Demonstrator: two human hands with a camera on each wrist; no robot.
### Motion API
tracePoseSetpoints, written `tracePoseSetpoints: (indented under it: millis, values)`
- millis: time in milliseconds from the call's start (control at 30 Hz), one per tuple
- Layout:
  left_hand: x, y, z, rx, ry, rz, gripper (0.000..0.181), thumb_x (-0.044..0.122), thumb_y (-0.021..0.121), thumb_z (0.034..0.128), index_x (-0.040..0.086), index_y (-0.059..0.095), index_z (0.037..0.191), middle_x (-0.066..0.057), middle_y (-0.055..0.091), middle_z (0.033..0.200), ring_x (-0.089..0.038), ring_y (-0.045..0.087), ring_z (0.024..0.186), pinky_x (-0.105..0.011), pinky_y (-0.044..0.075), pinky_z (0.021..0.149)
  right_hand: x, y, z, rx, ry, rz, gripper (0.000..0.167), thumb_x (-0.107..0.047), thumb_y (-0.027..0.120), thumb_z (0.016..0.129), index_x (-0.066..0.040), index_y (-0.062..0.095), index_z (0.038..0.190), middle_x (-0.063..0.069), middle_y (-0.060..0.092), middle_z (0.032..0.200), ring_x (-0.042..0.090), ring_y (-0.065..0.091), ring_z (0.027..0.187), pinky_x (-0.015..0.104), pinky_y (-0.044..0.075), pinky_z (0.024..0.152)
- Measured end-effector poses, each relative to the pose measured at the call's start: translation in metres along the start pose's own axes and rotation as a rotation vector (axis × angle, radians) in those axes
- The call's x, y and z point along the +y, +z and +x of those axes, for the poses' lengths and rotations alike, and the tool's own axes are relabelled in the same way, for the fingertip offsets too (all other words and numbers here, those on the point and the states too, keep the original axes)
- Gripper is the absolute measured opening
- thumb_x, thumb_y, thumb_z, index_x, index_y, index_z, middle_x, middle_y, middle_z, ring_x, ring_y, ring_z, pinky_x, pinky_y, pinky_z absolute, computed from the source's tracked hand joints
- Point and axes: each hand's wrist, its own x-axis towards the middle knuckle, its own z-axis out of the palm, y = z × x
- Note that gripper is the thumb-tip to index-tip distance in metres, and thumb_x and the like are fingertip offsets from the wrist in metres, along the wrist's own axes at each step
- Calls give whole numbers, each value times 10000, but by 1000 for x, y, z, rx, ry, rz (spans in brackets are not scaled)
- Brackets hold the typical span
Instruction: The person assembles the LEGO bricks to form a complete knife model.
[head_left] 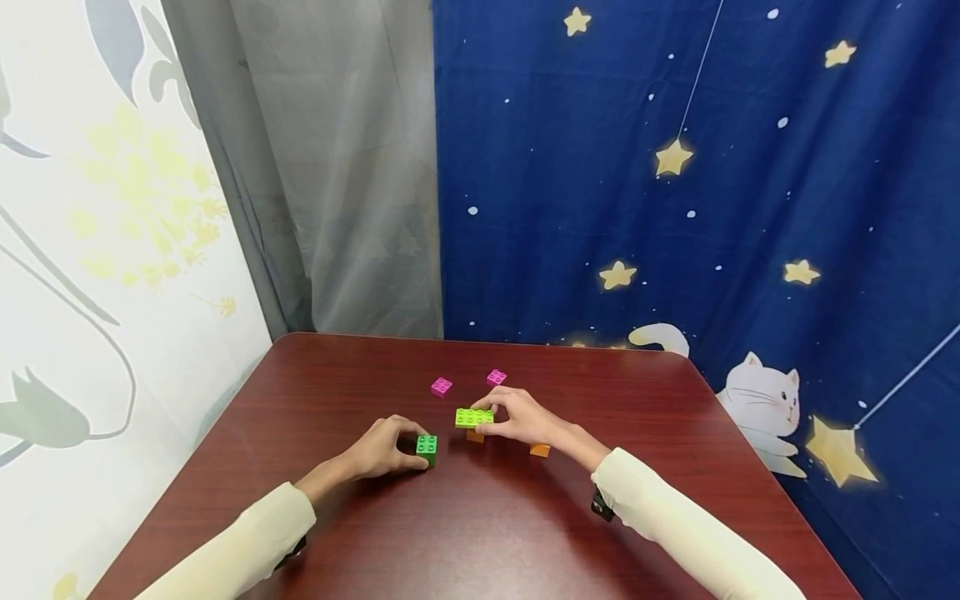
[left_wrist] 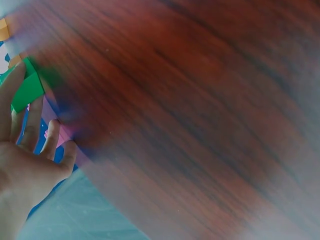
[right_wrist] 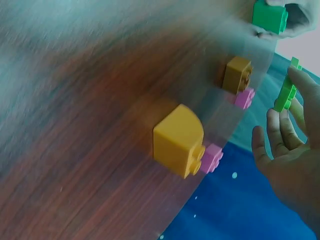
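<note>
My left hand pinches a dark green building block with studs between thumb and fingers, at the table's middle. In the left wrist view the green block sits between the thumb and a finger, the other fingers spread. My right hand grips a flat lime green brick by its right end. The right wrist view shows this lime brick raised off the table, apart from the orange block. From the head, that orange block shows partly behind the lime brick.
A second orange block with a curved side stands under my right wrist. Two pink bricks lie farther back on the reddish-brown table. Grey and blue curtains hang behind the table's far edge.
</note>
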Motion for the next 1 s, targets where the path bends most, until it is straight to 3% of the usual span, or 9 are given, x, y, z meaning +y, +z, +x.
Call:
tracePoseSetpoints:
  millis: [100,333,633,867,1000]
  values:
    - [0,0,0,4,1,0,308,244,938,775,178,781,1032,105,728,960,-204,653,972,-442,541,870,-5,6,4,-12,-10,12,355,-246,829,912,-117,751,1233,-5,689,1069,294,647,983,458,539,804]
    - [-4,2,0,19,-12,-7,320,271,951,755,189,771,1006,118,737,925,-162,677,938,-388,548,850,-17,20,13,-19,-37,19,355,-293,822,918,-142,748,1231,-31,669,1029,229,646,902,277,522,735]
    - [-4,3,1,34,-39,12,386,296,965,729,122,785,1023,54,760,944,-182,689,961,-403,562,855,-25,35,21,-50,-37,57,340,-276,816,925,-153,746,1234,-25,657,1038,268,660,908,358,563,771]
    - [-3,4,2,32,-49,30,354,298,964,725,151,786,994,95,756,917,-175,665,969,-424,545,879,-33,41,25,-68,-35,37,345,-296,808,932,-168,746,1247,-40,669,1087,167,638,935,210,511,786]
    - [-3,3,1,35,-53,43,356,306,970,711,167,785,982,92,750,931,-194,660,990,-415,536,881,-36,45,28,-75,-53,34,338,-298,804,936,-168,748,1243,-42,675,1084,174,639,943,215,505,785]
